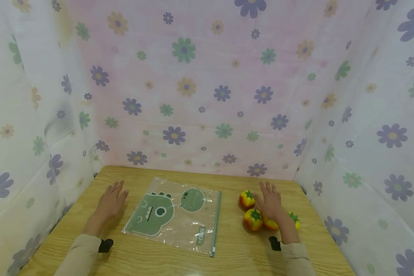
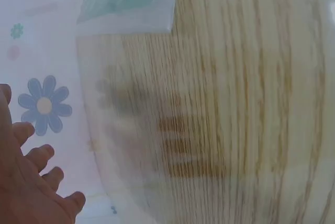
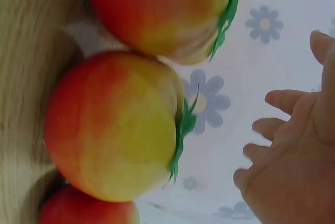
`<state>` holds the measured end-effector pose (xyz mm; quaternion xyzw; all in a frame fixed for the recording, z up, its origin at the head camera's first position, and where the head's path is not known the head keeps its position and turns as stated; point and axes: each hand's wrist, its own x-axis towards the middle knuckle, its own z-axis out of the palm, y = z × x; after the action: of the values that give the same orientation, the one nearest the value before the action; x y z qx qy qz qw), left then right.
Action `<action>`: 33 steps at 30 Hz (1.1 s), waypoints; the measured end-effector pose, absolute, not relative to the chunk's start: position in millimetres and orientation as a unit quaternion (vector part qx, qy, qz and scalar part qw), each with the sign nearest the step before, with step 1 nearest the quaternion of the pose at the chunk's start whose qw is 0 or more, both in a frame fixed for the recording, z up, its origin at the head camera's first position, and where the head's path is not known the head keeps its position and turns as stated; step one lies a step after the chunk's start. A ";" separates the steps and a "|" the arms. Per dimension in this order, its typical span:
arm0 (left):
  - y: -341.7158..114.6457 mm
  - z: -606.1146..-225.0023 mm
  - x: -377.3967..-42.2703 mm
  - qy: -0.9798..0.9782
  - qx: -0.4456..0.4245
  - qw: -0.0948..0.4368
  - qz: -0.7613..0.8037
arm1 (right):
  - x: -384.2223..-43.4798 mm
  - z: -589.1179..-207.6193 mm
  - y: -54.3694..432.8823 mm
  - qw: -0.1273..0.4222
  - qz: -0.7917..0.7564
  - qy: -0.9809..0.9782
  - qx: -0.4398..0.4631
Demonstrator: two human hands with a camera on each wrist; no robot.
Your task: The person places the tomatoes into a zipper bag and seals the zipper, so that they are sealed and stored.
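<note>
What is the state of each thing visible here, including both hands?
Clear plastic zip bag with green dinosaur print: lying flat; whether zipped, cannot tell.
Round red-and-yellow fruits with green leaves: clustered, unheld.
Left hand: outstretched, holding nothing.
Right hand: outstretched, holding nothing, near the fruits.

Zip bag (image 1: 184,222) left, four fruits (image 1: 253,222) right, on one bench (image 1: 148,260)
The left fingers (image 1: 124,194) are left of the bag, the right fingers (image 1: 268,188) just right of the rearmost fruit (image 1: 246,201); cloth (image 1: 200,119) hangs behind the bench and along both sides.
</note>
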<state>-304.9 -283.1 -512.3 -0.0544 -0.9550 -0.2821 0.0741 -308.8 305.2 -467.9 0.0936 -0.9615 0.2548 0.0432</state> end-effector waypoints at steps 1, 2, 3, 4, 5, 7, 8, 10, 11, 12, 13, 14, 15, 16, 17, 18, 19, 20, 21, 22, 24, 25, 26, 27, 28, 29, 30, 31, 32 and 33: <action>-281.8 -512.4 -304.1 -0.948 -0.060 0.079 -0.301 | -308.1 -468.4 303.2 0.044 0.266 -0.958 0.101; -280.1 -512.2 -302.9 -0.941 -0.066 0.088 -0.319 | -306.9 -468.5 301.0 0.044 0.279 -0.953 0.108; -278.2 -511.5 -302.0 -0.934 -0.070 0.095 -0.338 | -306.1 -468.9 299.1 0.044 0.290 -0.949 0.114; -275.9 -510.7 -300.5 -0.926 -0.074 0.104 -0.355 | -304.9 -469.1 296.7 0.043 0.301 -0.945 0.117; -273.3 -509.6 -299.3 -0.919 -0.077 0.112 -0.371 | -303.7 -469.3 294.6 0.042 0.314 -0.940 0.123; -267.6 -507.0 -297.0 -0.906 -0.080 0.125 -0.397 | -300.6 -469.0 289.2 0.041 0.339 -0.930 0.134; -264.5 -505.7 -296.3 -0.900 -0.081 0.132 -0.407 | -299.0 -468.8 286.4 0.043 0.349 -0.926 0.140; -258.3 -503.3 -295.9 -0.890 -0.084 0.145 -0.424 | -296.1 -469.4 279.8 0.048 0.366 -0.917 0.148; -255.3 -502.1 -296.0 -0.885 -0.087 0.147 -0.434 | -294.4 -469.7 276.2 0.051 0.377 -0.912 0.154; -252.4 -501.0 -296.4 -0.880 -0.091 0.147 -0.441 | -292.3 -469.8 272.3 0.051 0.390 -0.906 0.158; -249.6 -500.1 -297.1 -0.875 -0.094 0.146 -0.451 | -290.6 -470.1 268.2 0.052 0.403 -0.899 0.164; -247.2 -499.4 -298.1 -0.871 -0.098 0.144 -0.460 | -288.7 -470.3 263.7 0.051 0.418 -0.890 0.173; -244.9 -498.6 -298.8 -0.865 -0.102 0.136 -0.472 | -287.1 -470.9 259.0 0.049 0.433 -0.882 0.179; -242.9 -497.8 -299.6 -0.857 -0.107 0.123 -0.489 | -285.5 -471.3 253.9 0.044 0.448 -0.873 0.189; -241.1 -497.5 -300.7 -0.850 -0.110 0.110 -0.504 | -283.8 -472.2 248.8 0.037 0.461 -0.865 0.196; -239.4 -497.1 -301.6 -0.841 -0.113 0.094 -0.521 | -282.5 -473.6 243.7 0.025 0.475 -0.856 0.202; -237.4 -496.5 -302.2 -0.830 -0.116 0.078 -0.539 | -281.4 -475.2 238.6 0.014 0.488 -0.848 0.207; -235.5 -496.1 -302.9 -0.820 -0.117 0.062 -0.556 | -280.1 -477.0 233.6 -0.003 0.504 -0.839 0.207; -233.1 -495.9 -303.1 -0.811 -0.116 0.047 -0.571 | -278.8 -479.4 228.8 -0.021 0.517 -0.831 0.206; -230.7 -496.1 -303.3 -0.803 -0.113 0.034 -0.585 | -277.2 -481.8 224.0 -0.041 0.526 -0.824 0.206; -224.3 -497.0 -302.0 -0.787 -0.103 0.009 -0.608 | -274.4 -486.8 215.4 -0.082 0.550 -0.809 0.188; -220.3 -498.4 -301.2 -0.779 -0.095 -0.002 -0.620 | -273.0 -489.2 211.6 -0.101 0.562 -0.801 0.178; -215.8 -500.6 -300.4 -0.772 -0.087 -0.009 -0.630 | -271.6 -491.2 208.0 -0.117 0.573 -0.795 0.164; -211.0 -503.1 -299.2 -0.764 -0.079 -0.019 -0.640 | -270.8 -493.5 204.7 -0.127 0.580 -0.790 0.151; -205.9 -505.6 -297.7 -0.755 -0.073 -0.029 -0.651 | -270.2 -495.1 201.7 -0.135 0.587 -0.787 0.133; -200.7 -508.1 -295.8 -0.748 -0.068 -0.041 -0.659 | -270.0 -496.8 199.0 -0.140 0.594 -0.784 0.113; -195.4 -511.1 -293.9 -0.742 -0.064 -0.049 -0.666 | -270.2 -498.3 196.8 -0.141 0.597 -0.784 0.099; -189.9 -513.8 -292.1 -0.735 -0.059 -0.058 -0.673 | -270.8 -499.5 194.8 -0.141 0.600 -0.783 0.088; -184.6 -515.9 -290.0 -0.731 -0.059 -0.065 -0.676 | -272.0 -501.3 193.5 -0.140 0.601 -0.783 0.079; -179.5 -517.3 -287.7 -0.729 -0.060 -0.073 -0.678 | -273.7 -503.4 192.4 -0.139 0.603 -0.783 0.072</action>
<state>-287.7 -179.5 -517.3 -0.0604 -0.7286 -0.6783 -0.0730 -273.7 192.4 -503.4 0.0715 -0.7826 0.6026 -0.1391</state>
